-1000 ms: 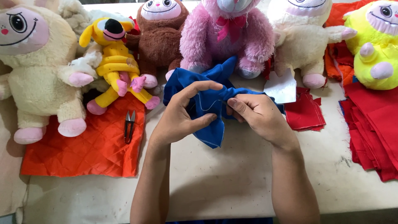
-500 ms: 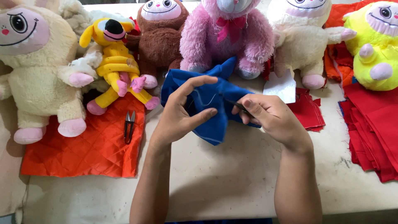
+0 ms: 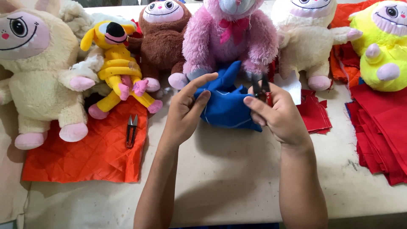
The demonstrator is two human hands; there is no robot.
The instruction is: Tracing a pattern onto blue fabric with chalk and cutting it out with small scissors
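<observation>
The left hand (image 3: 184, 112) rests on the left part of a blue cloth piece (image 3: 227, 106), with its fingers (image 3: 199, 99) spread and laid flat against the fabric, the thumb lifted above it. The blue cloth piece sits on the pale surface (image 3: 237, 178), just in front of a pink plush toy (image 3: 231, 38), and its upper tip stands up against the feet of the toy. The right hand (image 3: 280, 116) is closed around small thread snips (image 3: 260, 89); only the dark blades and a bit of red handle show above the fingers, the rest is hidden in the grip. The right edge of the cloth is covered by this hand.

A second pair of snips (image 3: 131, 131) lies apart on an orange quilted cloth (image 3: 85, 152) at the left. Behind it stand a cream plush toy (image 3: 38, 80), a yellow plush toy (image 3: 116, 68) and a brown plush toy (image 3: 163, 38). A white plush toy (image 3: 307, 38) and a bright yellow one (image 3: 383, 46) are cut by the top and right edge. Red cloth pieces (image 3: 381, 127) are stacked at the right, partly out of the picture.
</observation>
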